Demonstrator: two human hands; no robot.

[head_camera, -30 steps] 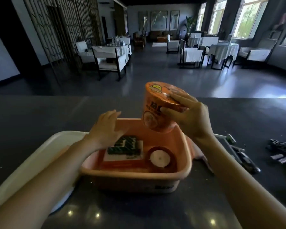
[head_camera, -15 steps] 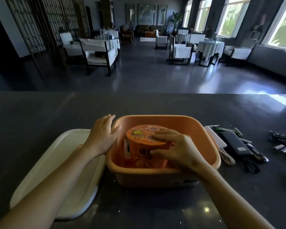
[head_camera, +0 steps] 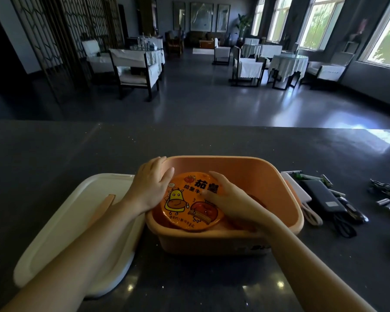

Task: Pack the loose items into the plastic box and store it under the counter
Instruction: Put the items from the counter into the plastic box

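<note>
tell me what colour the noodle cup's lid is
Orange, with a yellow cartoon cow; the noodle cup lid shows clearly in the head view.

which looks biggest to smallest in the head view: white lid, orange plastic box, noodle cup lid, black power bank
1. white lid, though it lies nearer the camera, which may flatter it
2. orange plastic box, close to the lid in apparent size
3. noodle cup lid
4. black power bank, clearly the smallest

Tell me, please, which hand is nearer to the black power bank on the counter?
Right. The right hand rests on the noodle cup inside the box, closer to the power bank; the left hand is at the box's far-left rim.
</note>
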